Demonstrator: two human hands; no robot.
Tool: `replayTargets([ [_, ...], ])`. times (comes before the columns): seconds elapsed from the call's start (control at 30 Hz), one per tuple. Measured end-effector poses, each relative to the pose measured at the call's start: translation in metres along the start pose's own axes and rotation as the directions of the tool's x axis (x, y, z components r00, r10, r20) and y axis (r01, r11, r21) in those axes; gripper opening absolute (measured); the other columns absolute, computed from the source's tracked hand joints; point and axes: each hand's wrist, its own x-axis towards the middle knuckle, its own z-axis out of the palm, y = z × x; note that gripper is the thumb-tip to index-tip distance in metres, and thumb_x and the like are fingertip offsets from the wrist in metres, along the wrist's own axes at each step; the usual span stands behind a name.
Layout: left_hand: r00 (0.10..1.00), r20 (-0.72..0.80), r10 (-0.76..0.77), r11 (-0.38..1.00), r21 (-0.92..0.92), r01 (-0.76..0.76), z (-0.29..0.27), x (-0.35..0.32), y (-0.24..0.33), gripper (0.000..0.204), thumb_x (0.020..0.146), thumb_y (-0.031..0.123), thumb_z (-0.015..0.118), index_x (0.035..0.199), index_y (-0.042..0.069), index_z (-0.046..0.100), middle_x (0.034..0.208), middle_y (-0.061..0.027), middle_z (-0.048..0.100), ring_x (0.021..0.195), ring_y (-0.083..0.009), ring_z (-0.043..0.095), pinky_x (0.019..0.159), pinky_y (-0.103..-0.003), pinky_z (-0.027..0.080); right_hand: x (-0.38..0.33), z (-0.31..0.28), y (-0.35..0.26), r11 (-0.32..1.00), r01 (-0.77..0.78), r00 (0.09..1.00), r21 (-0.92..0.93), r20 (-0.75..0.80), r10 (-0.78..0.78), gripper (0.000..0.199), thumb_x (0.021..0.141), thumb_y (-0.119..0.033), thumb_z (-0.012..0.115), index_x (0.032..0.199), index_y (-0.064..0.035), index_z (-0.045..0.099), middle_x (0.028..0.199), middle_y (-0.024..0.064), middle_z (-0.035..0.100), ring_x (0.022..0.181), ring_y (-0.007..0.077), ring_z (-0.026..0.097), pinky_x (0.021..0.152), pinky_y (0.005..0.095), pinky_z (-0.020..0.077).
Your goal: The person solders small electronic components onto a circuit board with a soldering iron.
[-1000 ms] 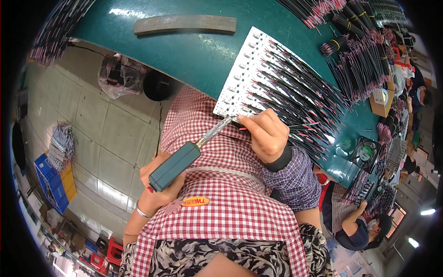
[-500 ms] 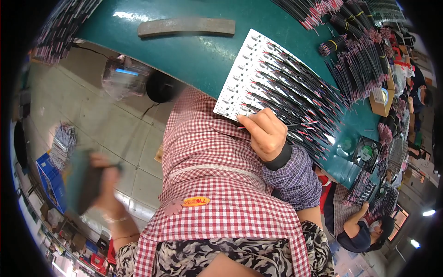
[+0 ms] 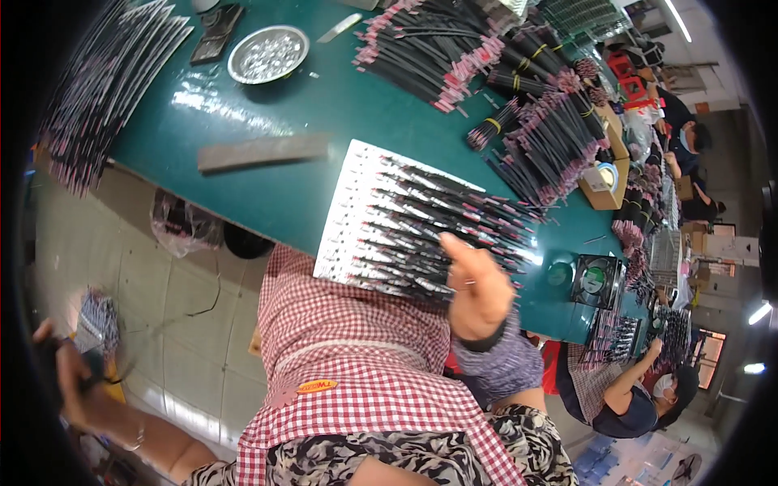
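Note:
A white circuit-board panel (image 3: 340,215) lies on the green table, small parts along its left side. Rows of black wires (image 3: 438,231) with red and pink ends lie across its right side and run past its edge. My right hand (image 3: 480,296) is over these wires, index finger stretched out and nothing visible in it; whether it touches them I cannot tell. Far out at the left rim, away from the table, my left hand (image 3: 77,393) is closed around a dark object (image 3: 50,364). Blur hides what kind of object it is.
A grey-brown bar (image 3: 263,152) lies behind the panel. Beyond it are a metal bowl of small shiny parts (image 3: 268,55) and a knife (image 3: 339,27). Wire bundles (image 3: 543,146) crowd the far right, near a small fan (image 3: 598,281). A co-worker (image 3: 640,397) sits at right.
My right hand has left the panel's near corner and is now over the wires. My left hand has swung farther left with the dark object. The view has shifted, showing more of the table's far side.

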Motion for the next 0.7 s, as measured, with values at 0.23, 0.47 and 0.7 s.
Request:
replayTargets([
  [0.23, 0.821, 0.247, -0.515, 0.523, -0.668, 0.530, 0.178, -0.070, 0.049, 0.043, 0.075, -0.004, 0.063, 0.117, -0.009, 0.054, 0.103, -0.0193, 0.061, 0.051, -0.0107, 0.048, 0.044, -0.022, 0.038, 0.142, 0.003, 0.024, 0.857, 0.346, 0.937, -0.381, 0.176, -0.300, 0.028, 0.083, -0.005, 0.068, 0.110, -0.0061, 0.065, 0.078, 0.0099, 0.053, 0.071, 0.0278, 0.059, 0.060, 0.0397, 0.0480],
  [0.47, 0.811, 0.277, -0.515, 0.513, -0.659, 0.551, 0.194, -0.078, 0.071, 0.047, 0.076, -0.003, 0.064, 0.121, -0.009, 0.053, 0.108, -0.0193, 0.061, 0.052, -0.0108, 0.047, 0.045, -0.022, 0.038, 0.207, 0.153, 0.119, 0.913, 0.285, 0.945, -0.292, 0.247, -0.216, 0.045, 0.077, -0.014, 0.074, 0.119, -0.0084, 0.058, 0.100, 0.0124, 0.055, 0.101, 0.0304, 0.057, 0.081, 0.0422, 0.0506],
  [0.7, 0.789, 0.258, -0.558, 0.538, -0.611, 0.580, 0.187, -0.082, 0.042, 0.048, 0.078, -0.004, 0.063, 0.124, -0.008, 0.052, 0.111, -0.0195, 0.061, 0.054, -0.0108, 0.047, 0.047, -0.022, 0.039, 0.144, 0.026, 0.122, 0.906, 0.178, 0.964, -0.384, 0.252, -0.083, 0.036, 0.072, -0.005, 0.077, 0.105, -0.0053, 0.064, 0.105, 0.0127, 0.063, 0.099, 0.0335, 0.061, 0.086, 0.0419, 0.0513],
])
